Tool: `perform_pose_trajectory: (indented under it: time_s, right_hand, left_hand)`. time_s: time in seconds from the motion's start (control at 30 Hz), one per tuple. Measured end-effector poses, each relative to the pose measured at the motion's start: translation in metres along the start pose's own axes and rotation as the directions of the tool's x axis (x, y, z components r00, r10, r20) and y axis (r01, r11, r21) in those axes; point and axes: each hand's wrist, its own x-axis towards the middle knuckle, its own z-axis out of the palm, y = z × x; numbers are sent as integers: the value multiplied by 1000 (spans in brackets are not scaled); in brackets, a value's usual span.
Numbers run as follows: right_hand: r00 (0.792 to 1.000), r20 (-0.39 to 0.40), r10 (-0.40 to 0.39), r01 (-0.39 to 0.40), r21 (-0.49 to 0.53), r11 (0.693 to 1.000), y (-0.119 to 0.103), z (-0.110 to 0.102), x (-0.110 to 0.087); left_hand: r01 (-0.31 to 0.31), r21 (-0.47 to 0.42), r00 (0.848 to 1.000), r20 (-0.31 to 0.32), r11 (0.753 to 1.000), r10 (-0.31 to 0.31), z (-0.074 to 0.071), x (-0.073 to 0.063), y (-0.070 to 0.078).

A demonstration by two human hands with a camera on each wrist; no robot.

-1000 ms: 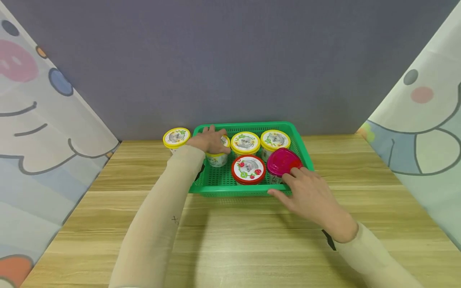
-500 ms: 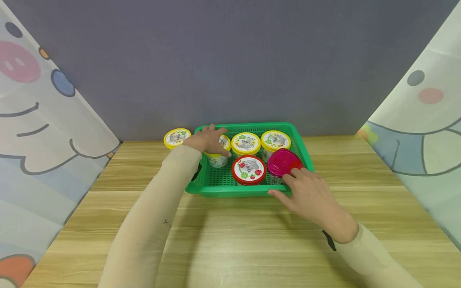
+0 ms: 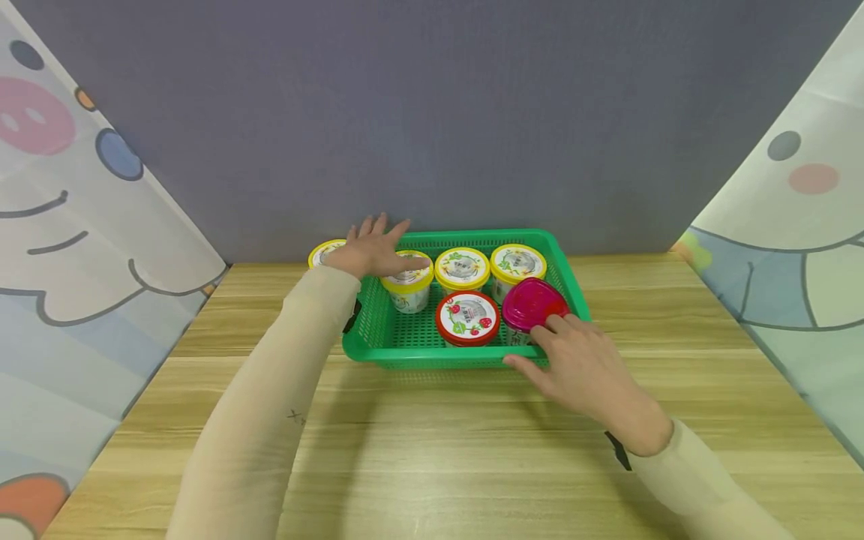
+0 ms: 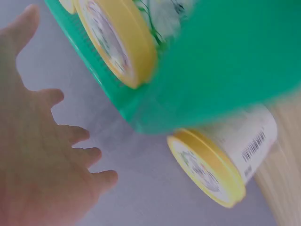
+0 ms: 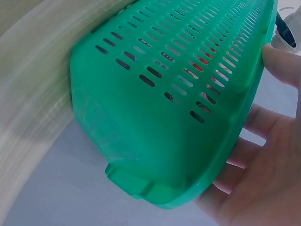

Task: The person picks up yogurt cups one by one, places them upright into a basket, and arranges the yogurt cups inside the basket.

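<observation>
My left hand (image 3: 371, 251), fingers spread, is over the back left corner of a green plastic basket (image 3: 378, 355). Its thumb passes over a yellow-lidded cup (image 3: 409, 301) inside. In the left wrist view that hand (image 4: 42, 155) holds nothing, apart from the basket and cups. The right hand (image 3: 583, 367) grips the basket's front rim near the right corner, thumb outside and fingers over it, close to a magenta-lidded cup (image 3: 533, 301). The right wrist view shows these fingers (image 5: 247, 153) at the rim.
Inside the basket are two more yellow-lidded cups (image 3: 462, 268) and a red-lidded cup (image 3: 467, 318). Another yellow-lidded cup (image 4: 207, 167) stands outside, left of the basket, partly hidden by the left hand in the head view. A grey panel (image 3: 432, 127) rises behind the wooden table (image 3: 459, 465).
My left hand has lifted off the left yellow-lidded cup and moved left and back, its fingers spreading. The cup now stays in the basket. The right hand keeps its place on the rim.
</observation>
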Motion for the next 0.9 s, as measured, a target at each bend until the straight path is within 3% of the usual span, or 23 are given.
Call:
perform_pose_trajectory:
  time_s: [0.17, 0.53, 0.77, 0.9]
  right_hand:
    - [1000, 5, 0, 0, 0, 1000, 0, -1, 0]
    - [1000, 9, 0, 1, -9, 1000, 1, 0, 0]
    - [1000, 15, 2, -2, -7, 1000, 1, 1, 0]
    - [1000, 19, 5, -5, -3, 1000, 1, 1, 1]
  left_hand:
    - [31, -39, 999, -24, 999, -31, -2, -4, -17]
    - [88, -55, 996, -15, 995, -89, -4, -10, -49]
    - [112, -93, 993, -19, 989, -114, -3, -12, -63]
    - [109, -111, 992, -55, 988, -115, -3, -9, -69]
